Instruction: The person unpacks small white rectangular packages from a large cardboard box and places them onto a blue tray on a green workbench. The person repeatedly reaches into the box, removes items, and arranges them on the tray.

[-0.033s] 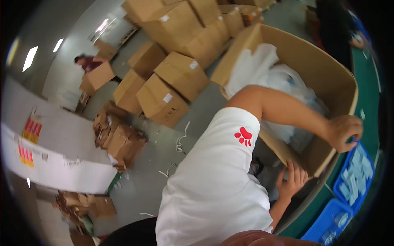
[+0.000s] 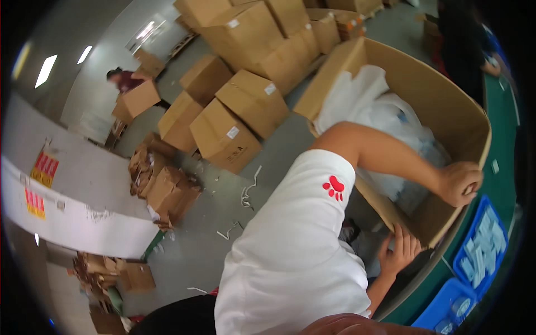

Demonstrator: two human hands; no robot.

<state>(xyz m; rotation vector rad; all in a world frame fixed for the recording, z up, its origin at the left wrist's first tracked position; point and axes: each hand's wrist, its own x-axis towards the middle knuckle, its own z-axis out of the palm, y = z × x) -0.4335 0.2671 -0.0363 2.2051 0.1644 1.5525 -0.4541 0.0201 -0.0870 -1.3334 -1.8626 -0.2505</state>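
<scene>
A large open cardboard box (image 2: 329, 75) stands in front of me at the right, holding crumpled white translucent plastic bags (image 2: 391, 114). My left arm, in a white sleeve with a red paw print, stretches across it. At its right rim my left hand (image 2: 460, 183) is closed, fingers curled over the edge. Lower down, my right hand (image 2: 399, 248) grips the near rim near the corner, with its fingers laid over the cardboard. Just beyond the left hand lies a blue tray (image 2: 460, 272) of small pale blue-white packets (image 2: 484, 245).
A second blue tray (image 2: 432, 312) with round clear items lies on the green table (image 2: 497, 125). Closed cartons (image 2: 226, 137) are stacked at the far left; flattened cardboard (image 2: 167, 195) and white strips litter the floor. One person (image 2: 124, 81) handles a carton; another (image 2: 460, 44) stands at the table.
My left hand has drawn slightly left, away from the blue tray's corner, and its fingers are curled tighter. My right hand keeps its place on the rim. The whole view has shifted slightly.
</scene>
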